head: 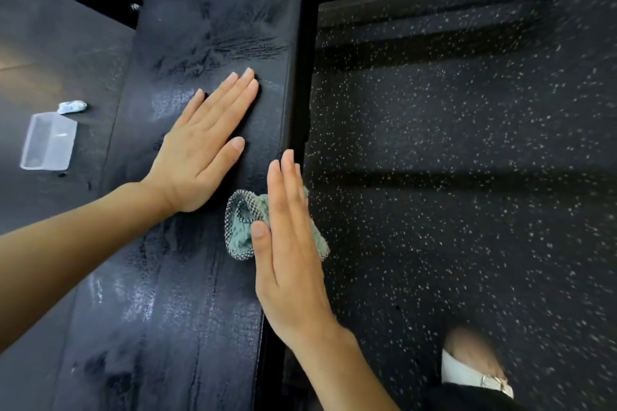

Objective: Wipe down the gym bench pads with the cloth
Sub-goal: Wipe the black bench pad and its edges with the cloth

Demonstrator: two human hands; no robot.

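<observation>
Lower centre of frame: pressing crumpled green mesh-trimmed cloth (242,227) onto right edge of black textured bench pad (207,10) w/ right hand (288,250), fingers straight & together. Bracing mid-frame w/ flat left hand (203,147). Prob. mid-wipe; next needs steady push up-frame over streaks (240,48).

Dim in here, though a pale sheen glints off the far end of the bench pad (213,10). The speckled floor (467,177) smears toward the right edge, the shoe (474,364) is blurred, and straight lines bow near the corners.
</observation>
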